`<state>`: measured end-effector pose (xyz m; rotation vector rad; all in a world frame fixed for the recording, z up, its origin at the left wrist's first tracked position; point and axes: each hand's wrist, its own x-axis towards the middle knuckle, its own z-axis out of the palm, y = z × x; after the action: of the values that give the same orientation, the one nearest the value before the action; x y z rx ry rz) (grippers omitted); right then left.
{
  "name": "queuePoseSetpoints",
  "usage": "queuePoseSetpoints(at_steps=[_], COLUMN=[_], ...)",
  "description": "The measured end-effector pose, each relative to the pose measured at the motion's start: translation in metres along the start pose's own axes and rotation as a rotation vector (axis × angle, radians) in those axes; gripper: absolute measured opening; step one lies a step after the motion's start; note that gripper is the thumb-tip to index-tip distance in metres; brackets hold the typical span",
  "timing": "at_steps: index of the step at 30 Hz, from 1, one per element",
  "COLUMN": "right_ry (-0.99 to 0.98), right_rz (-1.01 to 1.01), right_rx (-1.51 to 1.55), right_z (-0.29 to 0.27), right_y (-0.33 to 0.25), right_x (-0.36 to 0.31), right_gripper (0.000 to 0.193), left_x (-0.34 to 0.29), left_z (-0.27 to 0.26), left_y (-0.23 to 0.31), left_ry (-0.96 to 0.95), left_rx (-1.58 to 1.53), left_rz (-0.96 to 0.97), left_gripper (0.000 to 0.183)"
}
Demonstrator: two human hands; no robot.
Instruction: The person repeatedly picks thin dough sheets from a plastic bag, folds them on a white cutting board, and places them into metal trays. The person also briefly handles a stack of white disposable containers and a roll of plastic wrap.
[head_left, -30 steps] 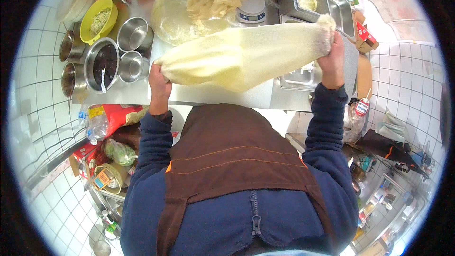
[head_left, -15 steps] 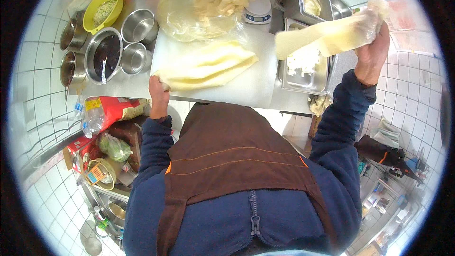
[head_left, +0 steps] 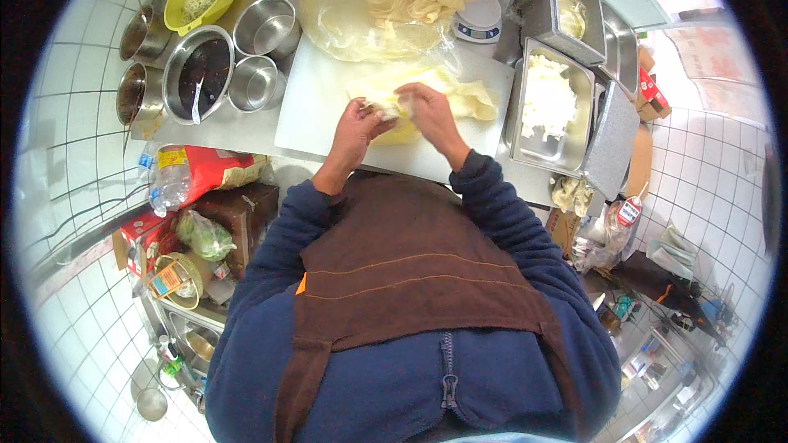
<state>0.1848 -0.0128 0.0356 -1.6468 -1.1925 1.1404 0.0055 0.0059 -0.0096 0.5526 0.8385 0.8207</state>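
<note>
My left hand (head_left: 356,130) and my right hand (head_left: 432,119) are close together above the white cutting board (head_left: 314,111). The fingers of both are bent inward, nearly meeting. Between them is a small, pale, partly see-through piece at the left fingertips; whether it is plastic or thin sheet I cannot tell. My right fingers are curled and slightly blurred, and what they pinch is hidden. Under and behind the hands, a soft pale yellow sheet (head_left: 474,100), thin like tofu skin, lies crumpled on the board, partly covered by my hands.
Beyond the board lie a large clear plastic bag (head_left: 349,20) and a small white scale (head_left: 478,18). To the right stands a steel tray (head_left: 566,146) holding white pieces. Steel pots (head_left: 267,26), a bowl of dark sauce with a spoon (head_left: 205,70) and a yellow-green basket (head_left: 223,2) stand left.
My right hand has come in from the far right, where it held up a long pale yellow sheet. My left hand has moved right from the board's left corner. The view has shifted slightly.
</note>
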Motion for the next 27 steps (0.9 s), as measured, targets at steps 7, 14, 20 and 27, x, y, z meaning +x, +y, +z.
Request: queuePoseSetpoints(at_steps=[7, 14, 20, 27], right_ry=[-0.053, -0.005, -0.052, -0.058], right_rz=[0.080, 0.020, -0.132, -0.198], right_rx=[-0.116, -0.262, -0.374, -0.531], right_z=[0.009, 0.011, 0.007, 0.021], right_y=[0.037, 0.080, 0.099, 0.081], right_x=[-0.005, -0.002, -0.003, -0.009], right_gripper=[0.033, 0.027, 0.021, 0.047], left_x=[0.024, 0.026, 0.011, 0.025], left_z=[-0.017, -0.044, -0.033, -0.033], left_y=[-0.023, -0.036, -0.034, -0.048], left_ry=[-0.072, 0.101, 0.049, 0.155], left_rx=[0.270, 1.073, 1.263, 1.117], left_rz=[0.005, 0.178, 0.263, 0.211], left_gripper=[0.014, 0.034, 0.041, 0.036])
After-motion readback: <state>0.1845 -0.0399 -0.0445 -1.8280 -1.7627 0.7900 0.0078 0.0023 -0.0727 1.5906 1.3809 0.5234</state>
